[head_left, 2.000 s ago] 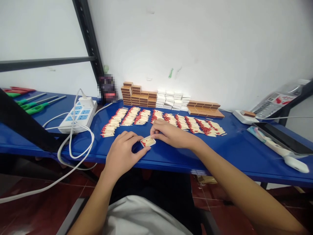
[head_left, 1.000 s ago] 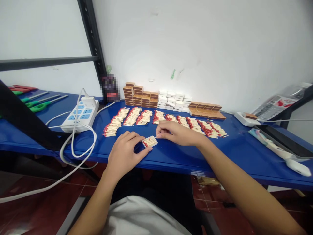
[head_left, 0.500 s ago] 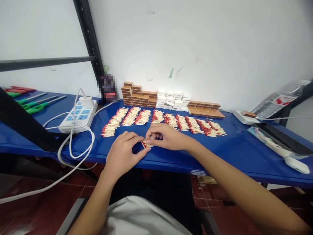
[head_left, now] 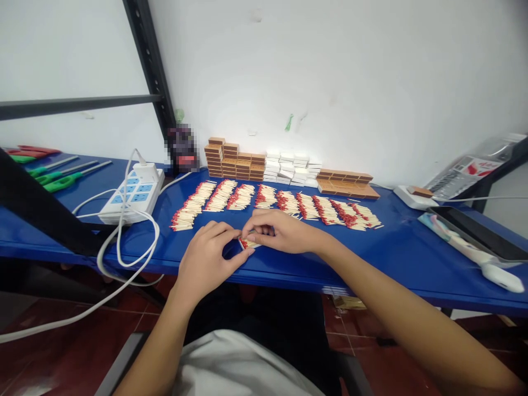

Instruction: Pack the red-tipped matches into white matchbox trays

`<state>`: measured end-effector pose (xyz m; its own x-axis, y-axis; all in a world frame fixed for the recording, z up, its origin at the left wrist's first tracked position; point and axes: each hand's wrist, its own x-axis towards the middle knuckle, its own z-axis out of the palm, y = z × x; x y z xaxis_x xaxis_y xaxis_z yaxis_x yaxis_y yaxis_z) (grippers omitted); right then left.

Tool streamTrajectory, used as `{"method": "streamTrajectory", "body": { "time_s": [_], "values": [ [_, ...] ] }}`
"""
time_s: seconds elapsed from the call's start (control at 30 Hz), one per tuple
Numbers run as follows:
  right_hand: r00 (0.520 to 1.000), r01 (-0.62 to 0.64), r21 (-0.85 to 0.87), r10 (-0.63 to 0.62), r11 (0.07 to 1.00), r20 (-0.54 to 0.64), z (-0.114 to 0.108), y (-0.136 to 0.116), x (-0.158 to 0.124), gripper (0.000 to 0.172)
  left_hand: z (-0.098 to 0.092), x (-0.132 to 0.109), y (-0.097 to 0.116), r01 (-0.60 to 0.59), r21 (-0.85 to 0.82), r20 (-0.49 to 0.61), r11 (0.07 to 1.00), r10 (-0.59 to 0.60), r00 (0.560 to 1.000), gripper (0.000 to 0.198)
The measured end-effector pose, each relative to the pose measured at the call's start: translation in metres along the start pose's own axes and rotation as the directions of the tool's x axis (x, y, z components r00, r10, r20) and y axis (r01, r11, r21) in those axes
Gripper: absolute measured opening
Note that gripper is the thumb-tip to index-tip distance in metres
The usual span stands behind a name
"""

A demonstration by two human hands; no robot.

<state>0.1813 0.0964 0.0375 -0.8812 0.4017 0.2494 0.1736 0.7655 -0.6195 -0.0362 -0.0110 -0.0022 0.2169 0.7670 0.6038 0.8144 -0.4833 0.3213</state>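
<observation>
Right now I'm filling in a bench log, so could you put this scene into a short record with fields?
Left hand: thumb and finger on either side of the matchbox tray
Right hand: over the tray, partly hiding it
Tray contents: red-tipped matches
Loose matches: piled beyond the hands on the blue table
Back row: white matchbox trays between brown matchboxes

Single head-worn view; faces forward, down; blue tabletop near, white wall beyond.

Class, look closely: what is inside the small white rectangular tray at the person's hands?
Pale wooden matches with red heads show inside the small white rectangular tray, heads toward the left hand. The right hand covers much of it, so the total cannot be counted.
</observation>
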Motion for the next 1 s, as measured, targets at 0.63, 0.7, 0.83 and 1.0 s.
{"method": "streamTrajectory", "body": {
  "time_s": [0.63,0.7,0.83,1.0],
  "values": [
    [0.997,0.075,-0.061,-0.074,0.995,0.015,0.0046,-0.0031,-0.0001,0.032,0.002,-0.0037,-0.002,0.099,0.001,-0.019,0.995,-0.099,0.995,0.068],
    [0.998,0.064,-0.073,-0.064,0.995,0.006,0.0046,-0.0033,-0.0003,0.031,0.002,-0.0038,-0.0019,0.102,-0.01,-0.007,0.995,-0.102,0.995,0.071],
    [0.997,0.06,-0.083,-0.064,0.995,-0.038,0.0028,-0.0034,-0.0007,0.025,0.001,-0.0031,-0.0019,0.091,-0.008,0.008,0.996,-0.091,0.996,0.07],
    [0.996,0.033,-0.076,-0.039,0.997,-0.077,0.0019,0.0013,-0.0004,0.021,-0.0007,-0.0014,-0.0025,0.081,-0.003,0.07,0.997,-0.081,0.994,0.076]
  ]
}}
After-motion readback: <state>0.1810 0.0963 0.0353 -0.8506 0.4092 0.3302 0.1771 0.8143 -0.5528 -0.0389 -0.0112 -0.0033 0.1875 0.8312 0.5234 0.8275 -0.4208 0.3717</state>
